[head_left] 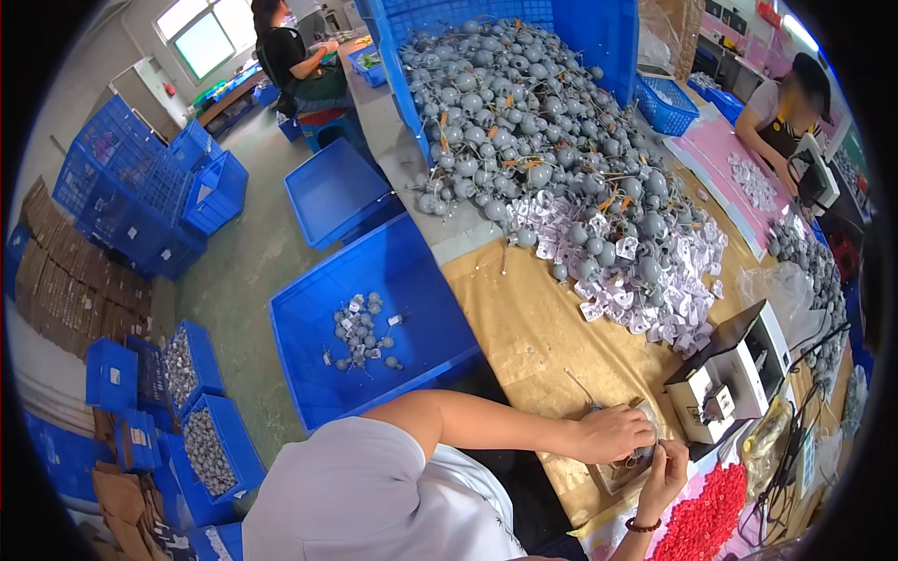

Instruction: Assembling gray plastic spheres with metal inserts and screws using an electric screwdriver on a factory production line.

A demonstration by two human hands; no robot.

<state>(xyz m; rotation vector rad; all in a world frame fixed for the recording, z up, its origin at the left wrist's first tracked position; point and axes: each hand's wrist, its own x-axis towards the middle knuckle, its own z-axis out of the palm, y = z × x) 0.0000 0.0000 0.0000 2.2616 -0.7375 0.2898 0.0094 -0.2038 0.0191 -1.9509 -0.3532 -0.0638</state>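
My left hand point(613, 435) reaches across the gold-covered bench point(510, 309) with its fingers bent over a small grey rounded part point(644, 453), mostly hidden by the fingers. Close beside it, my right hand point(666, 470) pinches at the same spot; what lies between its fingertips is too small to make out. Both hands are above a small shallow tray point(613, 481) at the bench's near edge. Past them, a large heap of grey balls with thin wires point(524, 122) spills from a tipped blue crate point(594, 42), with white plastic pieces point(655, 290) at its foot.
A box-shaped white device point(716, 397) stands right of my hands, near a heap of small red pieces point(697, 514) and black cables point(786, 458). Left of the bench, a blue tub point(313, 365) holds several grey balls. Two other people sit farther off. Blue crates point(140, 187) line the left.
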